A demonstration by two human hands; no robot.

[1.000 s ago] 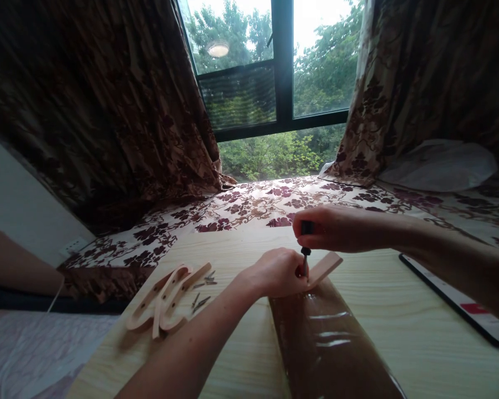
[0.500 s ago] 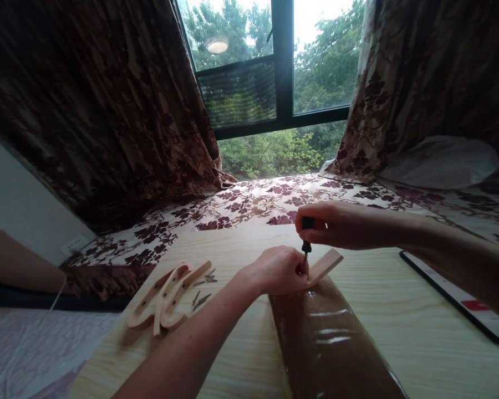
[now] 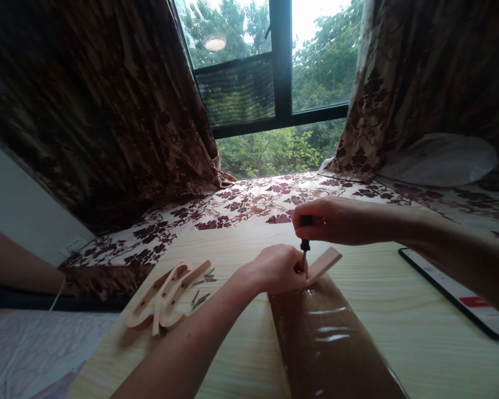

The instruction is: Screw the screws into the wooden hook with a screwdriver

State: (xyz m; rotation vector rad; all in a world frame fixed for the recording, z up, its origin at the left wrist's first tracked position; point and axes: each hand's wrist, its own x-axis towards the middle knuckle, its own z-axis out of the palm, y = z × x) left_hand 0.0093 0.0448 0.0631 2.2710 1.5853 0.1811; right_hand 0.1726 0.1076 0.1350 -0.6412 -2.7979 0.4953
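Observation:
My right hand [image 3: 330,220] is closed around the black handle of a screwdriver [image 3: 305,244], which stands nearly upright with its shaft pointing down. The tip meets a pale wooden piece [image 3: 325,265] at the far end of a brown, tape-wrapped box [image 3: 328,338]. My left hand [image 3: 280,269] is closed on that wooden piece, its fingertips beside the screwdriver's shaft; any screw there is hidden by the fingers. To the left lie several curved wooden pieces [image 3: 166,299] with dark holes, and several loose screws [image 3: 200,300] beside them.
All this rests on a light wood-grain table [image 3: 237,343]. A tablet [image 3: 453,293] lies on the right, partly under my right forearm. Beyond the table is a ledge with a floral cover [image 3: 249,205], below a window between patterned curtains [image 3: 149,111].
My right hand has turned slightly around the screwdriver handle. The left hand and the wooden piece hold their place; the whole view has shifted a little.

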